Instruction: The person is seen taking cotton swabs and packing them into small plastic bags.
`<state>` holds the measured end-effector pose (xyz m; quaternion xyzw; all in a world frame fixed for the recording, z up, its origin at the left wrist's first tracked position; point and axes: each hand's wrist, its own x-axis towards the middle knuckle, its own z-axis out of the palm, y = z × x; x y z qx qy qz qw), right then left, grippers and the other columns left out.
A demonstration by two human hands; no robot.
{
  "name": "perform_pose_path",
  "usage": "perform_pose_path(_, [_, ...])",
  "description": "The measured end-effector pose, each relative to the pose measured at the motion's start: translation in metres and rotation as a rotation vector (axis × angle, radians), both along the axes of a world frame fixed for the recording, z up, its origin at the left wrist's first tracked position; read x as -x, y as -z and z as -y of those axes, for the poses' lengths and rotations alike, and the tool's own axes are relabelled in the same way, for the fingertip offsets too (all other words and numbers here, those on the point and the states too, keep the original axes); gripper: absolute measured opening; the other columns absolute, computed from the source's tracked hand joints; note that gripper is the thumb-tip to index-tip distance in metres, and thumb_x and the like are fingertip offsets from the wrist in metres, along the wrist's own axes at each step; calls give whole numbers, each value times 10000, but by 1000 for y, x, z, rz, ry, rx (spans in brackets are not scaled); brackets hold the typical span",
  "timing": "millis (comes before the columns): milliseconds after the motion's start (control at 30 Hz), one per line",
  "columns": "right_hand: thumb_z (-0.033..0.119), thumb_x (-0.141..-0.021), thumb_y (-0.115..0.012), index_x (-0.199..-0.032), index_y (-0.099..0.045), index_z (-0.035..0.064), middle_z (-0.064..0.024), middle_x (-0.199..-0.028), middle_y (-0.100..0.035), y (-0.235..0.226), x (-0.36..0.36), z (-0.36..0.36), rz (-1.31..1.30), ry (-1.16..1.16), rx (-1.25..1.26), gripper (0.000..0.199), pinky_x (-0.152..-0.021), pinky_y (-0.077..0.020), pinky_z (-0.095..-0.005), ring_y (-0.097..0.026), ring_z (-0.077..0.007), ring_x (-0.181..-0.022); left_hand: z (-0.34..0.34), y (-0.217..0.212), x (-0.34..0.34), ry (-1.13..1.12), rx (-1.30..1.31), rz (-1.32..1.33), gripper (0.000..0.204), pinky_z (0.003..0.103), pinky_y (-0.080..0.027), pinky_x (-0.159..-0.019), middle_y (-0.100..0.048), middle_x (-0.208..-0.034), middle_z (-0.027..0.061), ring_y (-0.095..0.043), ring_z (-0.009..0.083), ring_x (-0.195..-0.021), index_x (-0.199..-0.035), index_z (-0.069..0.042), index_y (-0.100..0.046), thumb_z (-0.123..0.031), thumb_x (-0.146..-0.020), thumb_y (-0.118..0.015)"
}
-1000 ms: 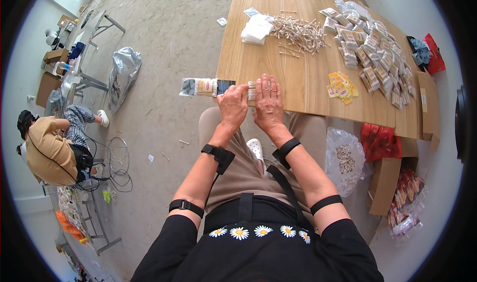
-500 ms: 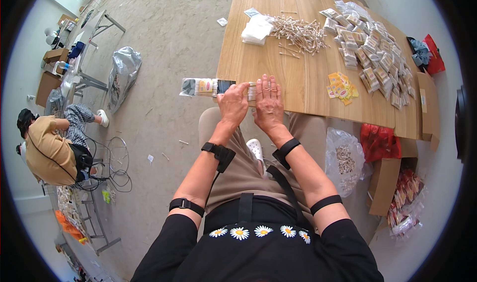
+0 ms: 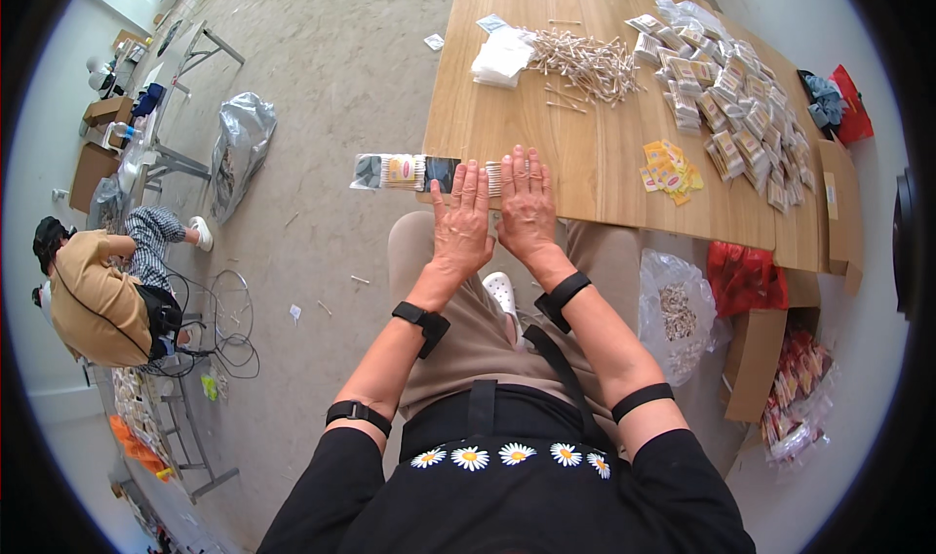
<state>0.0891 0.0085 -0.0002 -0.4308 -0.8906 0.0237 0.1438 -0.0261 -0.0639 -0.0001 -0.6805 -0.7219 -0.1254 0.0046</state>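
Both my hands lie flat at the table's near left edge. My left hand [image 3: 460, 220] has its fingers stretched out, touching the right end of a dark flat strip [image 3: 441, 172]. Beyond that strip's left end, a clear packet of cotton swabs [image 3: 401, 172] with a yellow label juts out past the table edge. My right hand [image 3: 526, 208] rests with straight fingers over a row of cotton swabs [image 3: 493, 179]; the swabs show in the gap between my hands, and the rest are hidden under my fingers.
Loose cotton swabs [image 3: 590, 66] are heaped on the wooden table [image 3: 575, 183], beside clear bags [image 3: 504, 57]. Yellow labels [image 3: 671, 169] and a large pile of filled packets [image 3: 741, 110] lie to the right. Below stand a swab bag [image 3: 678, 315] and a carton [image 3: 756, 359]. A person [image 3: 102, 291] sits far left.
My left hand's fingers, bent half a second ago, have straightened and now lie flat beside the right hand. The swab packet has shifted slightly left. My right hand stays put.
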Motion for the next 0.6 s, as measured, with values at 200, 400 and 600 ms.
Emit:
perform_pose_path(200, [146,-636,-738,-1458,-325,-46,-224,-1552,-275,-3,-9,1,-39,-108,54,940,-1206,-170,-478,-197,-404,-1469,-2,3,-3,-27,-18,21,1100,602,-16,-1175,-175,-1604,185,-98,295,-1514,-1530,13,-187,-259,-655,-795])
perform_pose_path(400, [130,-669,-730,-1461,-337,-26,-214,-1553,-280,7,-7,0,-54,-91,0,897,-1207,-162,-484,-200,-398,-1469,-11,-3,-7,-44,21,31,1027,618,-2,-1170,-191,-1600,179,-123,295,-1509,-1524,-9,-231,-253,-685,-769])
perform_pose_path(600, [129,-661,-767,-1480,-327,21,-188,-1570,-253,-8,-15,-2,-17,-110,71,935,-1207,-163,-485,-186,-371,-1478,-16,9,-8,-19,-16,-93,1091,624,-2,-1165,-209,-1604,141,-136,276,-1509,-1526,-41,-251,-231,-610,-814])
